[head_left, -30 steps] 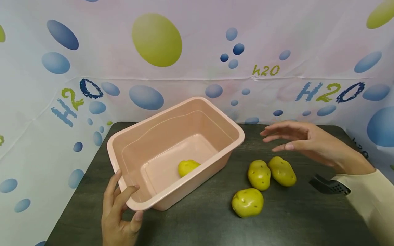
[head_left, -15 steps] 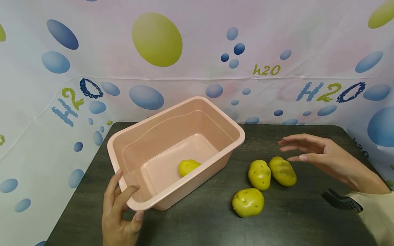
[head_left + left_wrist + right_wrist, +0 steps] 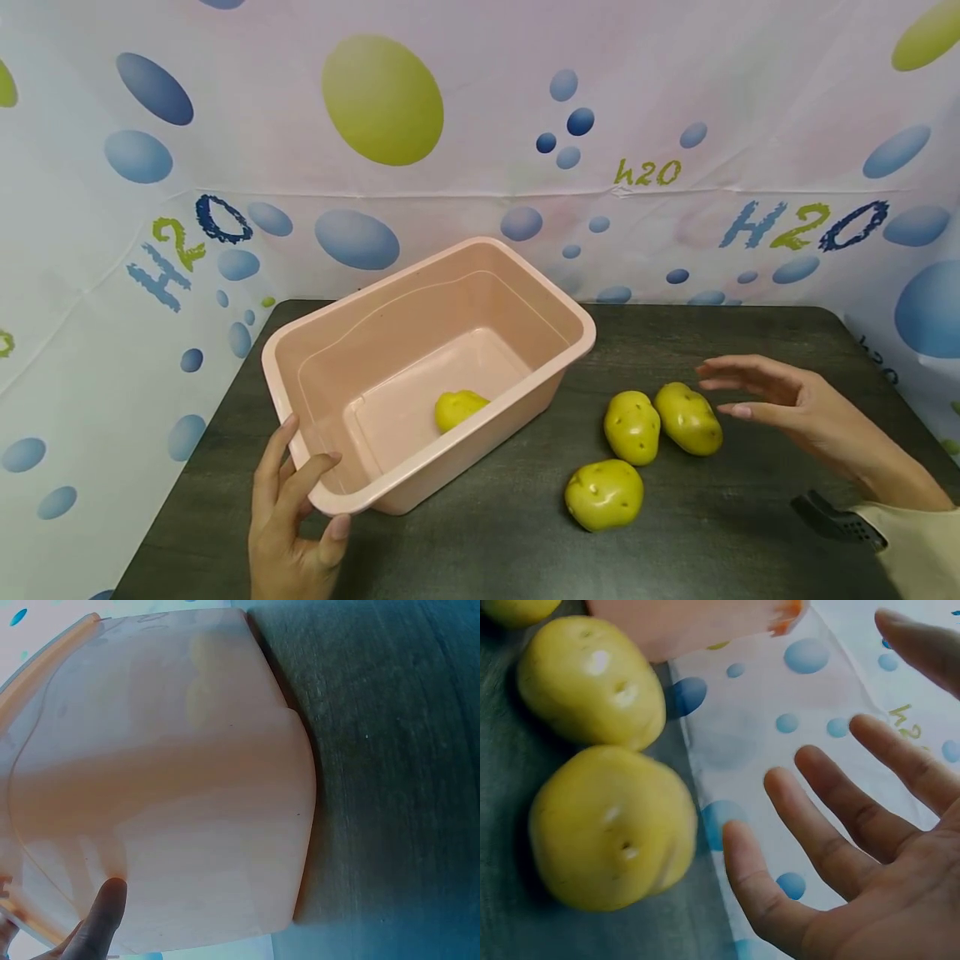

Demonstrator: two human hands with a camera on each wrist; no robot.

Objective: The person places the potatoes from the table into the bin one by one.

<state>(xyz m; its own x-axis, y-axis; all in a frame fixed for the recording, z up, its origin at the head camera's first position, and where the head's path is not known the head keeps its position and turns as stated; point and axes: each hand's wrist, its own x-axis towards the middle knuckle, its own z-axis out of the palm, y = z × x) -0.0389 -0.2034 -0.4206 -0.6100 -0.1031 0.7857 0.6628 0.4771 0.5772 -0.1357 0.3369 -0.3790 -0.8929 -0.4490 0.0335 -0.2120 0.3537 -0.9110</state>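
Right hand (image 3: 813,412) is hanging loose, fingers spread and thumb well apart from them, just beside but not touching the rightmost potato (image 3: 688,419). Left hand (image 3: 281,533) has the pink bin (image 3: 465,450) by its near left corner, fingers hooked over the rim and thumb down on the outside. Next to that rightmost potato there's a middle potato (image 3: 632,427), pretty much side by side, then a near potato (image 3: 604,495) a bit closer to the person, all on the dark surface (image 3: 487,550). One more yellow potato (image 3: 456,410) sits on the bin's floor. Bubble-print backdrop (image 3: 480,125) behind everything.
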